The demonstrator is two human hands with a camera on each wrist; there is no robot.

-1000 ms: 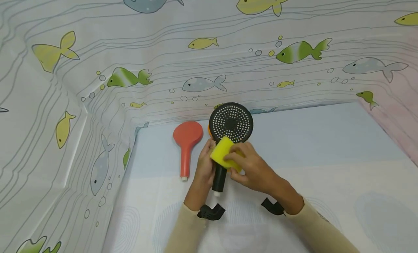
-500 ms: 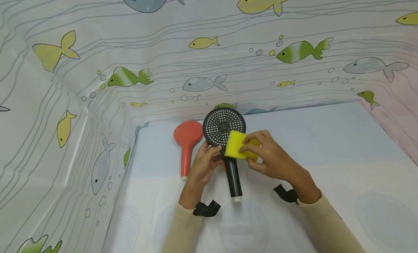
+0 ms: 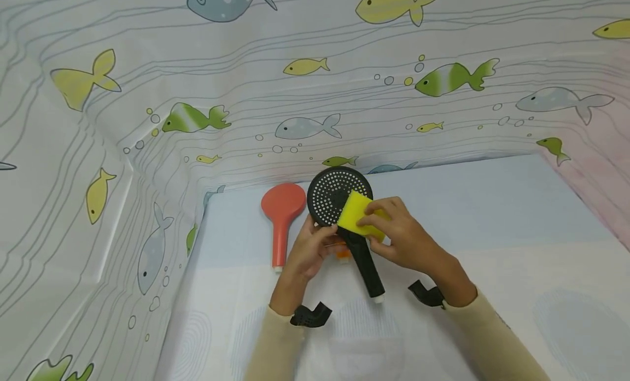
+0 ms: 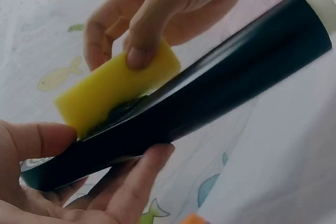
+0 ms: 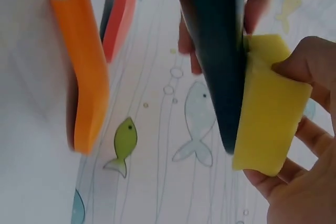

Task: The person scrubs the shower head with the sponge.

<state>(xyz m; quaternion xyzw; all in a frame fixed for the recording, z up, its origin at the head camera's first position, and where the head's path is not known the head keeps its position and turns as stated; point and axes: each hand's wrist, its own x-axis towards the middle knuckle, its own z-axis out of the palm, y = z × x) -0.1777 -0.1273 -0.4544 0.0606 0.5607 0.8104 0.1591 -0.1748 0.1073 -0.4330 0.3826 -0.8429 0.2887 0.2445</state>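
Observation:
A black shower head [image 3: 330, 198] with a perforated round face is held above the table, its handle slanting down to the right. My left hand [image 3: 307, 250] grips it near its neck, thumb on the front and fingers behind, as the left wrist view shows. My right hand [image 3: 401, 233] pinches a yellow sponge [image 3: 355, 212] between thumb and fingers. In the right wrist view the sponge [image 5: 268, 114] presses against the face side of the black shower head [image 5: 218, 51]. Part of the perforated face is hidden by the sponge.
A red shower head [image 3: 280, 206] lies face down on the table [image 3: 482, 206], left of the hands. An orange shower head [image 5: 86, 72] lies beside it, mostly hidden in the head view. Fish-patterned sheeting [image 3: 246, 86] rises behind and at the left.
The black shower head has moved slightly left and down, and its handle has swung to the right. My left hand has shifted its hold, and the sponge has gone up from the neck to the face.

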